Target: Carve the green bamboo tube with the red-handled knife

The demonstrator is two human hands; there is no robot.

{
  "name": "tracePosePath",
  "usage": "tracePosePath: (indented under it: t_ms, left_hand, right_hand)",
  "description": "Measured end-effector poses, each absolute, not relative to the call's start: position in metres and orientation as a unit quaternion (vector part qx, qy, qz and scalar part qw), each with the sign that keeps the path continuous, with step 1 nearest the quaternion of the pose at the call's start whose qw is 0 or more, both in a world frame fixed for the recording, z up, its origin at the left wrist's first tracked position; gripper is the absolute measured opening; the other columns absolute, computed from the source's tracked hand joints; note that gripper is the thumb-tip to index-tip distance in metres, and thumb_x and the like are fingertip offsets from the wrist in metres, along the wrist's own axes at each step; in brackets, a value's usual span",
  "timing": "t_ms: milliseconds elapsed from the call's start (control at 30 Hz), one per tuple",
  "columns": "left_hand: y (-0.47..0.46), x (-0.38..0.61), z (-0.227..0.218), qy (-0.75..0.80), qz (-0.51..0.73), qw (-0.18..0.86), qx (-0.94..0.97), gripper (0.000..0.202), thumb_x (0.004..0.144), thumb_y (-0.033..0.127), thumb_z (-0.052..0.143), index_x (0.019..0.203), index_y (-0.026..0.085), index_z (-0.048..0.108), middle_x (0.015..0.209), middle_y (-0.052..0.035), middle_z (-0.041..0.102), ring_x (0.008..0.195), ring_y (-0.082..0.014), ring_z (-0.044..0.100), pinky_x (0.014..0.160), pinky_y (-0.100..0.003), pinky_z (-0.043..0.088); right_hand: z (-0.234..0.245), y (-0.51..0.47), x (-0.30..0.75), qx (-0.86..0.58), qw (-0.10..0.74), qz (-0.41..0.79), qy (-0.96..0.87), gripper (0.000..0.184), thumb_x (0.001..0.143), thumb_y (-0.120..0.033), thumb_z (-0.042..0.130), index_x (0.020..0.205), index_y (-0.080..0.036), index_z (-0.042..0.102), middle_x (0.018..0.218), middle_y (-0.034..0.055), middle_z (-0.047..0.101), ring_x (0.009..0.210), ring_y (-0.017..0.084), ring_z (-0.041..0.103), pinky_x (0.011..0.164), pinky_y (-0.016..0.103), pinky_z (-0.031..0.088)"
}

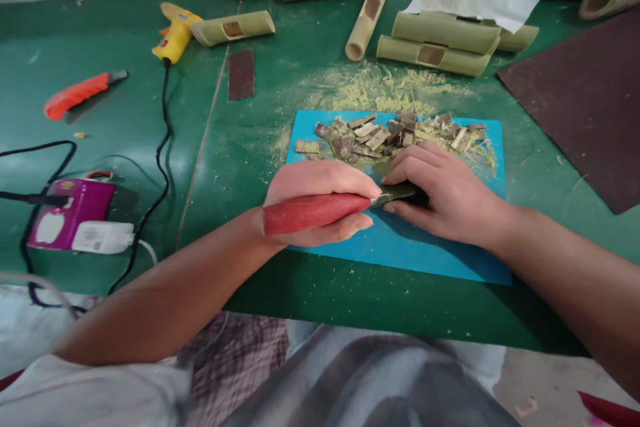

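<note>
My left hand [320, 181] is closed round a carving tool with a red wooden handle [315, 213]. A bit of its metal ferrule shows; the blade is hidden. The tool's tip end meets a dark green bamboo piece [406, 195], which my right hand [440, 190] grips and presses down over a blue sheet [360, 250]. My right fingers and palm cover much of the piece. Just beyond my hands lies a heap of bamboo chips [375, 135] with pale shavings among them.
Bamboo tubes with rectangular cutouts [433, 55] lie along the back, one beside a yellow glue gun [177, 33]. At left are an orange utility knife [80, 95] and a purple power adapter [75, 210] with cords. A brown board [585, 107] lies right, sawdust [390, 90] behind the sheet.
</note>
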State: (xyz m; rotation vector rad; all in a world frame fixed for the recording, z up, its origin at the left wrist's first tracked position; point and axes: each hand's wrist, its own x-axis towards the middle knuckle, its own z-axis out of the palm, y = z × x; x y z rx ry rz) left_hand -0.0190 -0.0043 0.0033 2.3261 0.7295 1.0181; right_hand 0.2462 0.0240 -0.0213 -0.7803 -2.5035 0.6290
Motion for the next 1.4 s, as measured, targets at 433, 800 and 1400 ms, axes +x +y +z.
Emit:
tracePosePath:
  t_ms: [433, 800, 1400]
  left_hand:
    - [-0.003, -0.014, 0.006, 0.273, 0.347, 0.280, 0.852, 0.015, 0.093, 0.027, 0.080, 0.108, 0.026, 0.076, 0.111, -0.0027, 0.086, 0.101, -0.0193, 0.084, 0.096, -0.028, 0.067]
    - [-0.012, -0.013, 0.003, 0.284, 0.443, 0.237, 0.817, 0.011, 0.086, 0.021, 0.068, 0.089, 0.030, 0.071, 0.074, 0.0003, 0.080, 0.063, -0.0179, 0.076, 0.056, -0.031, 0.062]
    - [0.004, -0.016, 0.004, 0.316, 0.364, 0.315, 0.818, 0.014, 0.089, 0.031, 0.084, 0.101, 0.025, 0.081, 0.102, -0.0031, 0.087, 0.089, -0.0199, 0.084, 0.083, -0.028, 0.069]
  right_hand:
    - [-0.020, 0.023, 0.243, -0.278, 0.226, 0.234, -0.904, 0.015, 0.099, -0.036, 0.064, 0.102, -0.021, 0.064, 0.102, 0.0120, 0.071, 0.095, 0.029, 0.063, 0.085, 0.044, 0.048]
    - [-0.025, 0.019, 0.244, -0.272, 0.258, 0.229, -0.898, 0.013, 0.098, -0.032, 0.067, 0.103, -0.022, 0.061, 0.101, 0.0100, 0.069, 0.094, 0.027, 0.060, 0.084, 0.042, 0.047]
    - [-0.023, 0.025, 0.243, -0.294, 0.240, 0.240, -0.893, 0.016, 0.097, -0.039, 0.069, 0.102, -0.024, 0.065, 0.103, 0.0094, 0.072, 0.095, 0.028, 0.062, 0.086, 0.045, 0.047]
